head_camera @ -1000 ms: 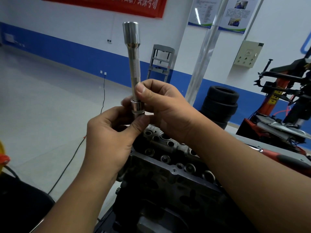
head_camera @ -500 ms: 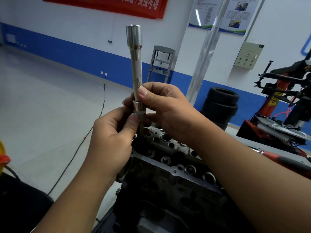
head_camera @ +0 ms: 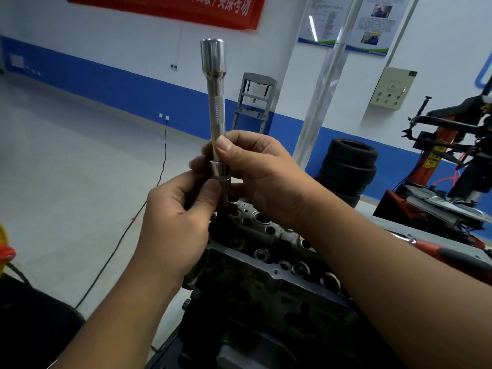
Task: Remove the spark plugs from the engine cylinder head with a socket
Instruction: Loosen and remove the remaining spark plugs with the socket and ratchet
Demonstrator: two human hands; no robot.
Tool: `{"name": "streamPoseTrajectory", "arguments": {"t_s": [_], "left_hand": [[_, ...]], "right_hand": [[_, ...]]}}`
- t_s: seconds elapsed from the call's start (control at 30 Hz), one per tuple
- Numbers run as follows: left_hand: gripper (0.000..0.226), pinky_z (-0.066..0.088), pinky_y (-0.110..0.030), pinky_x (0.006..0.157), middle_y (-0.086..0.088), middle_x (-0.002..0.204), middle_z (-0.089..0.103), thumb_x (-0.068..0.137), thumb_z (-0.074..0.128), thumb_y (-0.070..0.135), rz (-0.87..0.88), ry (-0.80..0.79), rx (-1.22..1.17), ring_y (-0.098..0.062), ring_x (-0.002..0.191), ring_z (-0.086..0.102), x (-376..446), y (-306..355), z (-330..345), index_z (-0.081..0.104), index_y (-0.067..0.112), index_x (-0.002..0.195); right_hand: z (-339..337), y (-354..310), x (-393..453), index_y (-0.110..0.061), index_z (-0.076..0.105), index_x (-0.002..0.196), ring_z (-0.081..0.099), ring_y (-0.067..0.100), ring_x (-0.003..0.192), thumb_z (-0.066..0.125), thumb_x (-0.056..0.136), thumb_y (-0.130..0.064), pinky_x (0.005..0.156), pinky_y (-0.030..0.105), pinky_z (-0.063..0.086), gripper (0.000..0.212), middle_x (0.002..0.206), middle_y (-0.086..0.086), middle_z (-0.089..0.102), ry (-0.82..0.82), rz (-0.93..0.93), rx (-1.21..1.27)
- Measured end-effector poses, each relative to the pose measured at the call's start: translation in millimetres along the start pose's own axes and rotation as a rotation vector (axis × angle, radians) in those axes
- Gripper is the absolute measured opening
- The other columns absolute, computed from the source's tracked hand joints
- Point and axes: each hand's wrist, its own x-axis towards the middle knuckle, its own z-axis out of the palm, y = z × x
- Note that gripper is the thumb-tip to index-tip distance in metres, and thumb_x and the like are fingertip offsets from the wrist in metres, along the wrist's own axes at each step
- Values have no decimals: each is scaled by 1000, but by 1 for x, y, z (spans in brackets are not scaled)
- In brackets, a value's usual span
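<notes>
A long chrome extension bar (head_camera: pixel 217 102) stands upright over the far end of the dark engine cylinder head (head_camera: pixel 269 265). Its wide end is at the top. A spark plug socket (head_camera: pixel 221 173) is fitted at its lower end, and a darker shaft runs down below it toward a hole in the head. My right hand (head_camera: pixel 263 177) pinches the bar just above the socket. My left hand (head_camera: pixel 178 217) pinches the shaft right under the socket. The tip below my fingers is hidden.
A red-handled tool (head_camera: pixel 450 255) lies on the grey bench at the right. Stacked tyres (head_camera: pixel 348 169) and a tyre changer (head_camera: pixel 452 161) stand behind. A black cable (head_camera: pixel 127 227) runs across the floor at left. A metal pole (head_camera: pixel 322 83) rises behind my hands.
The bar and socket have dropped lower toward the cylinder head. My left thumb has slid from the socket down onto the shaft under it.
</notes>
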Motion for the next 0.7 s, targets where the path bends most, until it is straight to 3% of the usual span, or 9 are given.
{"name": "streamPoseTrajectory", "arguments": {"t_s": [0.17,0.27,0.33,0.4,0.47,0.6,0.7], "left_hand": [[30,56,-9,72,17,89,80,67,77,55,31,122,39,-3,86,77,-2,2,2,76,37,91],[24,57,-13,73,12,89,81,76,80,56,25,123,11,-8,86,78,-2,1,1,81,37,90],[12,61,-22,80,6,96,82,97,71,46,2,34,-32,-15,95,79,-2,1,0,82,41,100],[20,62,-32,90,1,101,82,99,64,34,-16,-24,-47,-21,101,78,-1,-1,-1,82,38,105],[13,62,-24,88,7,100,82,94,71,33,3,2,-24,-15,98,79,1,0,-1,80,34,104],[39,55,-9,73,17,91,80,62,81,53,31,111,46,-1,88,77,-1,2,2,76,34,95],[25,55,-8,76,19,94,81,69,81,43,41,56,26,-1,91,77,-2,0,1,78,38,93]], "right_hand": [[-1,1,1,-13,62,95,72,21,90,64,100,-16,74,38,59,7,95,10,76,29,-19,5],[-1,1,1,-10,64,98,71,23,94,59,103,-16,75,38,60,9,99,9,76,-1,-32,12],[-1,1,0,-11,67,101,71,23,99,56,105,-18,81,43,60,13,102,8,76,-15,-22,26],[-1,1,0,-12,68,104,71,22,100,54,106,-21,84,44,59,17,104,8,76,-18,-1,30],[-1,1,1,-14,69,104,71,21,98,57,103,-26,82,44,58,17,101,7,76,-6,14,23],[0,4,3,-16,63,93,72,20,91,66,96,-23,75,40,57,8,94,9,76,30,-9,36],[0,4,3,-15,63,91,73,19,92,64,97,-22,77,40,56,9,95,8,77,23,-36,10]]}}
